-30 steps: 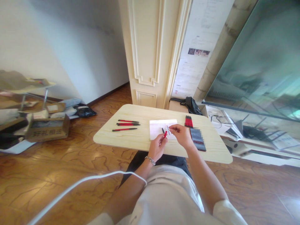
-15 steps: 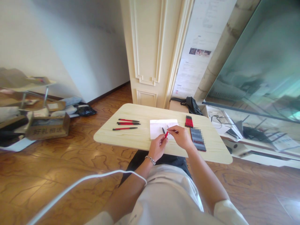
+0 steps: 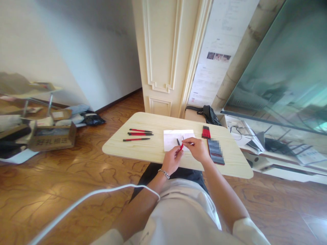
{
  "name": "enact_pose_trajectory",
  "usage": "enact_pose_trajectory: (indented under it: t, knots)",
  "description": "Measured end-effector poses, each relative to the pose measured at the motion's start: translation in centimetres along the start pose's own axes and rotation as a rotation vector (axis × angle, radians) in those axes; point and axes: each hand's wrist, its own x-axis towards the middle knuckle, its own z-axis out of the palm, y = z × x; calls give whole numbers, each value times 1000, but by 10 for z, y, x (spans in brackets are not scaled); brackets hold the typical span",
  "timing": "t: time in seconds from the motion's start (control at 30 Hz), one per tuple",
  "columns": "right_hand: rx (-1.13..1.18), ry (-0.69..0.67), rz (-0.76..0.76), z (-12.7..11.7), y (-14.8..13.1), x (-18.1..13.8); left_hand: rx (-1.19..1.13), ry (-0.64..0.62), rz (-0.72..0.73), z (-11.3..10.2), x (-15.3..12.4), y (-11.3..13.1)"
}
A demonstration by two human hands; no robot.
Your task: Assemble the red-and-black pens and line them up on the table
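Fingers of the left hand (image 3: pixel 172 159) closed round a red barrel (image 3: pixel 181 146), top end poking out toward the right. Barrel sits between the hands, over the near part of the white sheet. Right hand (image 3: pixel 198 148) meets that end in a fingertip pinch; a thin dark stick (image 3: pixel 183 137) shows just past those fingertips, probably gripped, though contact is partly covered, can't be sure. For a clean job here: left grip firm and still, right pinch close to the end, parts in line, light pressure only, since something that slender would likely bend or slip if pushed crooked.

Materials, left to right. Red-and-black pens (image 3: pixel 140 134): slim straight rods, plastic-looking, lying flat, roughly parallel. Table (image 3: pixel 143 153): pale wood-grain top, rounded corners, smooth. Bracelet (image 3: pixel 164 174) on left wrist: metallic chain links. White sheet (image 3: pixel 170 142): flat, thin, paper-like, rectangular. Black piece (image 3: pixel 178 141) on it: short, narrow, tapered-looking. Right-hand row of pens (image 3: pixel 205 132): same colours, side by side, touching or nearly. Dark flat item (image 3: pixel 214 149) just below: rectangular, slightly shiny, partly pixelated, material unclear.
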Motion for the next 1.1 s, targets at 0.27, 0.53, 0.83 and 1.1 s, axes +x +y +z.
enact_pose_trajectory:
  t: [0.27,0.53,0.83,1.1]
  knots:
    - [-41,28,19,-8,18,4,-34,13,-7,1,0,0]
    - [-574,-104,219,0,58,46,-91,49,-30,2,0,0]
    - [-787,-173,344,17,57,65,-129,71,-31,3,2,-3]
    - [-268,-71,284,6,51,67,-220,80,-39,3,3,-7]
